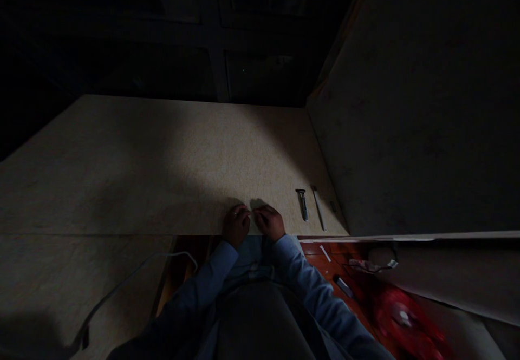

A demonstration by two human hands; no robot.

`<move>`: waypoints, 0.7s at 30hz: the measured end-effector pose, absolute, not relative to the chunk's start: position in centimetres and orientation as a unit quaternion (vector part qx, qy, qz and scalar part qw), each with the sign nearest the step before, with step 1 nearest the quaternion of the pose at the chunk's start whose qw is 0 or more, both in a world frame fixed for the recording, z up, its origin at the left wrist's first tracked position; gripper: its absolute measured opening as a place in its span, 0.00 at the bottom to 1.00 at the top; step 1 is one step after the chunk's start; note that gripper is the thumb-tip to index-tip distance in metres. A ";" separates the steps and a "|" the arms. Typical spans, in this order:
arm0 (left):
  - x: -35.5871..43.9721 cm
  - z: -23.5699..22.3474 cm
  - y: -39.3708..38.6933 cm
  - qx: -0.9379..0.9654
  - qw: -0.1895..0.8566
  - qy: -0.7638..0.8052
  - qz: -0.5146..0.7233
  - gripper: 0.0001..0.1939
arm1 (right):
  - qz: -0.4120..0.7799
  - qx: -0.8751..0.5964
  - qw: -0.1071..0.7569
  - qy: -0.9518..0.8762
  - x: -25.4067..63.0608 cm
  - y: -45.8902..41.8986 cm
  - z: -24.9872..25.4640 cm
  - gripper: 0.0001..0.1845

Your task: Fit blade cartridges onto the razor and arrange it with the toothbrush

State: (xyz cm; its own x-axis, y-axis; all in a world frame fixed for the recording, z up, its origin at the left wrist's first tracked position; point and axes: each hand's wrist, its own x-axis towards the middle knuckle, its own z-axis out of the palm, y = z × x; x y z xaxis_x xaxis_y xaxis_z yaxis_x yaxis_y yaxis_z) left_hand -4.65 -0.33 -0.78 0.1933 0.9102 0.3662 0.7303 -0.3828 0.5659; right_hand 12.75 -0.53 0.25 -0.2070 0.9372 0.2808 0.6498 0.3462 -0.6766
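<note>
My left hand and my right hand meet close together over the near edge of the pale tabletop. The fingers of both hands are pinched, facing each other across a narrow gap. A small light speck shows between the fingertips, too small and dim to name. Right of my right hand lies a razor, its head pointing away from me. Beside it rests a slim toothbrush with a pale handle. Neither hand touches these two.
A small dark piece lies by the upright panel on the right. A grey cable curves across the lower left surface. Below right, a red plastic bag and a dark-and-white stick-like object are on the reddish floor.
</note>
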 end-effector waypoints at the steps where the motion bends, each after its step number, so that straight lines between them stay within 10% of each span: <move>1: -4.6 -0.8 -0.3 0.760 0.132 0.541 0.335 0.12 | 0.212 -0.530 0.339 -0.747 12.7 -0.5 0.2 0.15; 21: -4.5 -0.8 -0.3 0.765 0.115 0.533 0.343 0.13 | 0.209 -0.524 0.342 -0.751 12.7 -0.4 0.1 0.13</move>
